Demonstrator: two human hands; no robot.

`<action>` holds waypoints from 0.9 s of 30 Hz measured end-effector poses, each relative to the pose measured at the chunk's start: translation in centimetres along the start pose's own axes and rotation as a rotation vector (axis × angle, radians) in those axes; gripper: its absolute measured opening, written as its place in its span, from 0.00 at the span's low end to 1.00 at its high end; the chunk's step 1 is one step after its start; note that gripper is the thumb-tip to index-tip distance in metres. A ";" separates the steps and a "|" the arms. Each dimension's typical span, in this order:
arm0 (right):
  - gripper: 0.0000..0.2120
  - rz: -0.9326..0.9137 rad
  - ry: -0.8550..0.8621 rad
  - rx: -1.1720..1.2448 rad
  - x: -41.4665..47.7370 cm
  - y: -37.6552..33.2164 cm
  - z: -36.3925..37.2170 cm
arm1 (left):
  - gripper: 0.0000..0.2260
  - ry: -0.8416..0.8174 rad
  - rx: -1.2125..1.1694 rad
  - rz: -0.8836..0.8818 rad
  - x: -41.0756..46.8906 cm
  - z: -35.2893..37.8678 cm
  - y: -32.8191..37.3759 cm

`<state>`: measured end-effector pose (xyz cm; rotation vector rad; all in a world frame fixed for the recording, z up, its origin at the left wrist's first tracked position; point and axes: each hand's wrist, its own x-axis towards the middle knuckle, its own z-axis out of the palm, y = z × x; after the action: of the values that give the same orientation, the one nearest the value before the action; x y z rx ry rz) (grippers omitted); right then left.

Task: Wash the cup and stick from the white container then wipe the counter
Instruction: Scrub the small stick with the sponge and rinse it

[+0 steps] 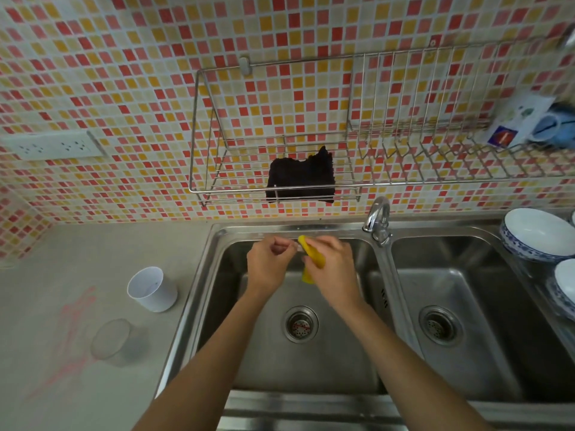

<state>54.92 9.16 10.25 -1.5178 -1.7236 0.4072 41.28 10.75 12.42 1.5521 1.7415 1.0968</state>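
Double sink (217, 262): work held over left basin, likely so drips fall inside.
White container (152, 289): upright on counter, left of sink.
Clear cup (113, 340): nearer, beside red smears.
Right hand (329, 265): clenched around yellow sponge (311, 259).
Left hand (269, 262): pinched on thin stick (297, 243), barely visible, tip against sponge.

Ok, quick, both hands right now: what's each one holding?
Left hand: closed, pinching one end of a thin stick over the sink.
Right hand: closed on a yellow sponge, against the stick.
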 end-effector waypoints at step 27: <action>0.23 -0.107 0.116 -0.304 -1.5 -0.6 3.5 | 0.04 -0.233 -0.361 -0.112 1.7 0.1 -3.7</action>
<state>51.88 8.49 7.90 -1.6153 -1.8249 -0.0009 39.13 12.44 9.36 1.2860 1.3698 1.0585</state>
